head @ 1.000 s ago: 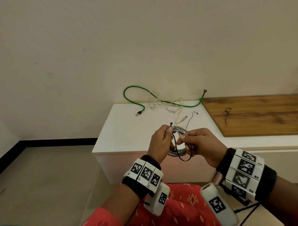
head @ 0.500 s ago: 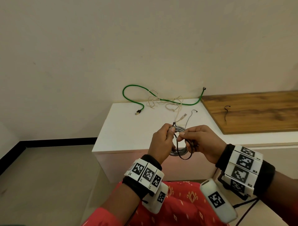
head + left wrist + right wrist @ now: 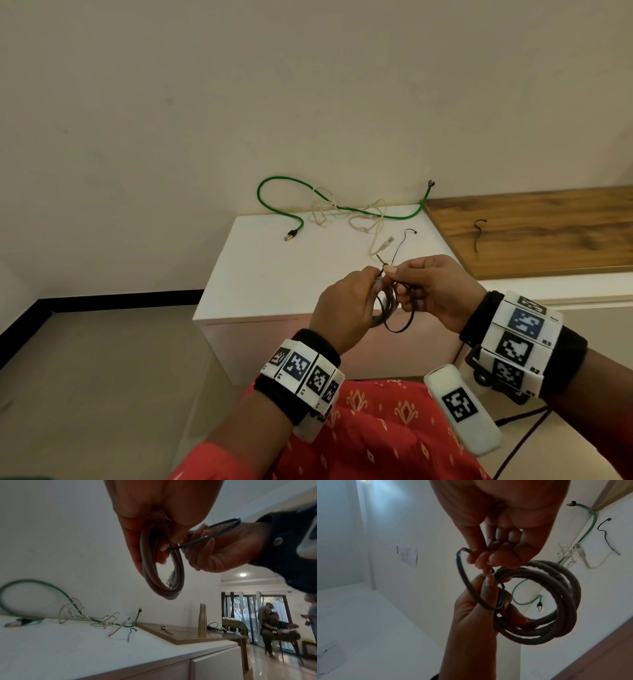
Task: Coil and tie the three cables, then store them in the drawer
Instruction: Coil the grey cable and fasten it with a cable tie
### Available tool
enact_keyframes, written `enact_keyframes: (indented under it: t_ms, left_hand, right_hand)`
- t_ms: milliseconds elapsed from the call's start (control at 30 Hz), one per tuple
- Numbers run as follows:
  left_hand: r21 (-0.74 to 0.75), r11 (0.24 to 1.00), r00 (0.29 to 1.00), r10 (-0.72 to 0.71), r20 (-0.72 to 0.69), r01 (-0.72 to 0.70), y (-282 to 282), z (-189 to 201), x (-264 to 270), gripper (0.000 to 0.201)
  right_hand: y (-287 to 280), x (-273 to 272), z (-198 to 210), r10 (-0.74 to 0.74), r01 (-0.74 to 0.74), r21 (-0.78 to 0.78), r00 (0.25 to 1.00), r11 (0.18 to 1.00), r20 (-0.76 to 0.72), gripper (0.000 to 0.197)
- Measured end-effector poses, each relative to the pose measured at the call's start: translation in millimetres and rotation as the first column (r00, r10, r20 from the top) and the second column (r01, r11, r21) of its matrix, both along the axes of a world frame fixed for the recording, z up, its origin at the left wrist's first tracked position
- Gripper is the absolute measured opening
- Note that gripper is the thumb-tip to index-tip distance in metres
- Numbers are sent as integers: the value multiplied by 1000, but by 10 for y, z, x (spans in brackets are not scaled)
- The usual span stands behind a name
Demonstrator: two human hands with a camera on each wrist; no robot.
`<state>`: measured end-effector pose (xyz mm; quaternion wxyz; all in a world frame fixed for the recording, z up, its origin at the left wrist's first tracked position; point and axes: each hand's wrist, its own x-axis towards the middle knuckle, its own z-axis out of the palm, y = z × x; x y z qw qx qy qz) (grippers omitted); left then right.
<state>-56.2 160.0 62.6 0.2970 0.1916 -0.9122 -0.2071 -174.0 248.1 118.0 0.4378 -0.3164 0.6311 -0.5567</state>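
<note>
My left hand [image 3: 363, 291] grips a coiled grey cable [image 3: 386, 308], held upright above the front of the white cabinet [image 3: 274, 274]. A black zip tie [image 3: 399, 329] hangs in a loose loop around the coil. My right hand [image 3: 411, 281] pinches the tie at its head, fingertip to fingertip with the left. In the wrist views the grey cable [image 3: 565, 601] [image 3: 150, 577] shows several turns with the zip tie [image 3: 462, 577] [image 3: 214, 534] passing through. A green cable [image 3: 291, 178] and a white cable [image 3: 359, 222] lie loose and tangled at the cabinet's back.
One spare black tie [image 3: 399, 246] lies on the white cabinet, another [image 3: 478, 236] on the wooden top [image 3: 548, 233] to the right. The cabinet's fronts [image 3: 214, 666] are closed. People stand and sit far off in the room [image 3: 274, 626].
Both hands have lifted the coil slightly and turned it more edge-on. The tie's end has gone into its head, closing a loop, and a short tip pokes out above the fingertips.
</note>
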Motion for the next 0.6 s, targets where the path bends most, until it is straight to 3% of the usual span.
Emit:
enact_keyframes:
  t_ms: [167, 367, 467, 600]
  left_hand:
    - [-80, 997, 999, -7, 35, 10, -41, 14, 18, 56]
    - [-87, 993, 995, -68, 69, 74, -44, 62, 40, 58]
    - [-45, 996, 993, -73, 88, 77, -67, 69, 27, 46]
    - [-9, 997, 993, -82, 82, 83, -56, 89, -2, 40]
  right_hand:
    - [-14, -51, -29, -57, 56, -12, 997, 998, -58, 12]
    - [-6, -73, -39, 68, -66, 33, 997, 997, -43, 11]
    - [-31, -99, -59, 29, -28, 18, 997, 999, -75, 2]
    - [-69, -135, -62, 44, -44, 7, 999, 999, -13, 9]
